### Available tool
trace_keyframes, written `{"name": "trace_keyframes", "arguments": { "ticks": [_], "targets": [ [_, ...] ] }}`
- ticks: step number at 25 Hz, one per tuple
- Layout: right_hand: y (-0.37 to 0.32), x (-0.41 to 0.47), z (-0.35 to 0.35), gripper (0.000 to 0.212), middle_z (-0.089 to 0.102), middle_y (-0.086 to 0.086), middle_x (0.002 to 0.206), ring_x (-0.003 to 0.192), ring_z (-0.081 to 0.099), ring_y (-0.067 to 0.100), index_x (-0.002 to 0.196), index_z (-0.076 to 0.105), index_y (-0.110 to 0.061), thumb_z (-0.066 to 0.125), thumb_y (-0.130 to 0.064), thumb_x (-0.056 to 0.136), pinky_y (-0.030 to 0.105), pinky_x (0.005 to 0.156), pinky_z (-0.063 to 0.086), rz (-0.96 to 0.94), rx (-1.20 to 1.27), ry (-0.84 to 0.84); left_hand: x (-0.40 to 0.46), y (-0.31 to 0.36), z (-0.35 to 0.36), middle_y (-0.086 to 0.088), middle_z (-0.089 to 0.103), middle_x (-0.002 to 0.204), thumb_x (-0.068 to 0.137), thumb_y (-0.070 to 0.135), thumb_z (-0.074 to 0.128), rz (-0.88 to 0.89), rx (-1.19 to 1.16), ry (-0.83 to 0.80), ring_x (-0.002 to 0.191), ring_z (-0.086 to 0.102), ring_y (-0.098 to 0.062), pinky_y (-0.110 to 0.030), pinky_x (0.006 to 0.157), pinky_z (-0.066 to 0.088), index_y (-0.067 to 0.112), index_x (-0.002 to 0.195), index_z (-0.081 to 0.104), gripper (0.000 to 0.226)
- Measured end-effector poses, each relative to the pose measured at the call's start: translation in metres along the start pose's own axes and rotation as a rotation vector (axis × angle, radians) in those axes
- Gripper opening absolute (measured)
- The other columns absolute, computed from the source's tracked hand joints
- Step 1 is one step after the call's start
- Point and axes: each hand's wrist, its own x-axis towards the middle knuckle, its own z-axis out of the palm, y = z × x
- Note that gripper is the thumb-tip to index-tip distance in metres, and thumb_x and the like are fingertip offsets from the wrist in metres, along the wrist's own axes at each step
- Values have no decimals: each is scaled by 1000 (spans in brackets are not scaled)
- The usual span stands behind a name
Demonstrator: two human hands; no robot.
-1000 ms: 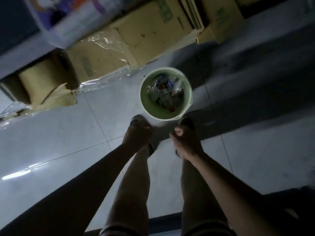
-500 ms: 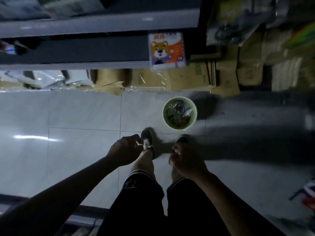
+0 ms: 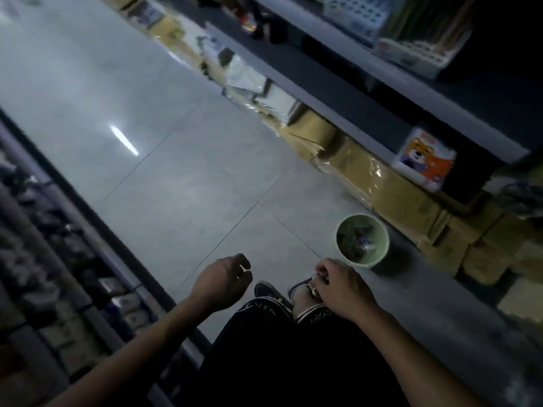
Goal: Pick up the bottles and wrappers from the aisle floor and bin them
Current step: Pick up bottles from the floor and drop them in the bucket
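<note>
While both hands, left hand and right hand, hang loosely curled and empty, she should scan the aisle floor beyond the green bin.

The view swings up and left along the aisle floor, so the green bin now sits at right of centre, farther off, beside the right hand.

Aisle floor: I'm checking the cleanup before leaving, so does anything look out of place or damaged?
No litter shows on the visible floor tiles; the green bin stands upright, holding rubbish. One cardboard box under the shelf looks torn open.
</note>
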Motion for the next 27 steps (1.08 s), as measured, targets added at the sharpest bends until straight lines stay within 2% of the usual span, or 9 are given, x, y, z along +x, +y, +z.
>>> {"name": "trace_keyframes", "arguments": {
  "ticks": [3, 7, 12, 16, 20, 25, 27],
  "targets": [
    [-41, -5, 14, 26, 64, -6, 115, 106, 64, 17, 117, 63, -28, 55, -41, 95, 36, 91, 52, -133, -123, -60, -44, -45, 7, 10, 75, 101, 95, 41, 55, -113, -118, 82, 90, 68, -17, -33, 76, 54, 29, 114, 65, 25],
    [-80, -13, 23, 28, 64, -7, 115, 104, 63, 16, 119, 64, -26, 54, -41, 97, 33, 88, 49, -294, -350, -124, -94, -92, 19, 11, 73, 103, 96, 43, 53, -258, -230, 197, 90, 66, -15, -33, 75, 53, 29, 116, 64, 27],
    [-109, -7, 16, 29, 67, -6, 113, 103, 65, 13, 119, 66, -24, 56, -40, 96, 35, 90, 53, -380, -414, -161, -129, -119, 30, 9, 74, 106, 97, 42, 52, -345, -297, 273, 93, 67, -16, -35, 79, 56, 26, 121, 64, 31],
    [-122, 8, -7, 24, 68, -5, 111, 102, 66, 16, 114, 68, -24, 59, -37, 96, 38, 88, 54, -415, -415, -140, -124, -113, 21, 10, 73, 106, 97, 44, 51, -383, -304, 290, 92, 66, -14, -35, 79, 56, 27, 121, 64, 32],
    [-125, 37, -38, 29, 67, -7, 112, 101, 65, 14, 117, 66, -25, 56, -43, 97, 36, 88, 54, -455, -455, -161, -95, -92, -1, 9, 72, 107, 98, 45, 50, -399, -297, 309, 91, 65, -12, -33, 75, 53, 27, 122, 63, 32],
    [-133, 86, -76, 29, 67, -6, 113, 101, 65, 14, 117, 66, -25, 55, -43, 97, 36, 88, 55, -496, -477, -219, -58, -55, -25, 9, 73, 109, 99, 44, 51, -462, -322, 297, 89, 64, -11, -30, 68, 45, 27, 123, 63, 32],
    [-145, 109, -85, 31, 67, -6, 115, 103, 65, 14, 119, 66, -25, 54, -43, 97, 37, 88, 55, -525, -499, -247, -46, -47, -31, 8, 73, 109, 98, 45, 52, -498, -355, 291, 90, 66, -13, -31, 69, 48, 26, 122, 63, 32]
  ]
}}
